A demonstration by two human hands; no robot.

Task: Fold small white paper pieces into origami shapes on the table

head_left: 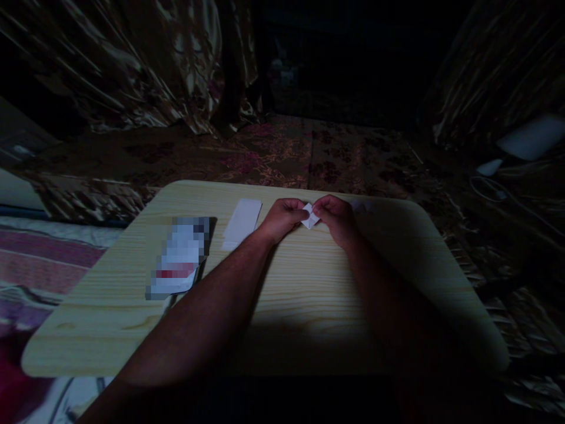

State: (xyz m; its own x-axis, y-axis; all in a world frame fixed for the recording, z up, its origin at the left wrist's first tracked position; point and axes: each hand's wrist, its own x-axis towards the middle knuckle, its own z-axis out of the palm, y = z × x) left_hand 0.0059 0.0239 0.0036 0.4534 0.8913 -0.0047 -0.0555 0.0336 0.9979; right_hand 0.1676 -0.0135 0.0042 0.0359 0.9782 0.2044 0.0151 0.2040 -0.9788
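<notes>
A small folded piece of white paper is pinched between my two hands above the far part of the wooden table. My left hand grips its left side with thumb and fingers closed. On the other side, my right hand holds the right edge in a pinch. The fingers underneath are partly hidden. Left of my left hand lies a stack of white paper strips. Beyond my right hand, small pale pieces lie in shadow, too dim to make out.
A phone-like flat object, its surface blurred out, lies on the left of the wooden table. Patterned cloth covers the surface behind. A white lamp-like object with a cable is at the right. Striped bedding shows at the left.
</notes>
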